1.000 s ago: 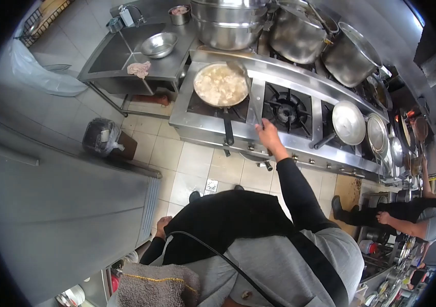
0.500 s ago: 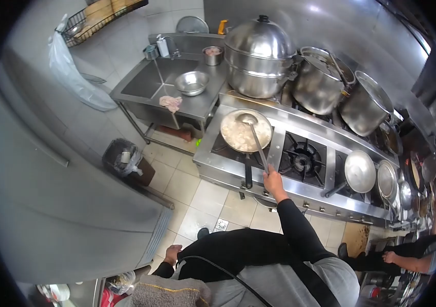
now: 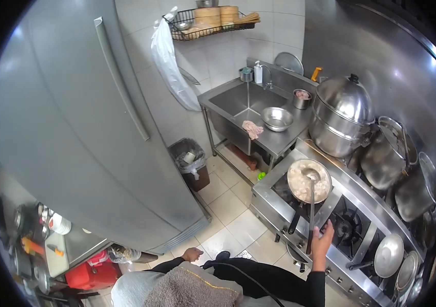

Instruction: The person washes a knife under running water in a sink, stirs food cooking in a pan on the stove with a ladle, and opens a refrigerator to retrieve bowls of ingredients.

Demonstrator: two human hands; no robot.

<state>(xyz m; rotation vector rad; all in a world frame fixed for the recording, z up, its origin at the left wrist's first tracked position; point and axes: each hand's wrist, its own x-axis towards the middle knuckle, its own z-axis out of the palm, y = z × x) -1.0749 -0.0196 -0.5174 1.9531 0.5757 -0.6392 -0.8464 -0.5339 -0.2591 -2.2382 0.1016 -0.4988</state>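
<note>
Right hand (image 3: 322,240) beside handle of ladle (image 3: 312,207), grip released, fingers apart; ladle in pan (image 3: 289,180) of pale food (image 3: 300,189) on stove (image 3: 265,198). Left hand (image 3: 192,254) above floor (image 3: 224,206), grip unclear.

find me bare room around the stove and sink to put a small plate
There's bare counter in front of the steel bowl, right of the cloth. The burner between the food pan and the silver pan holds nothing, though the right hand is beside it. Crowded: the back of the stove, with steamer and tall pots.
</note>
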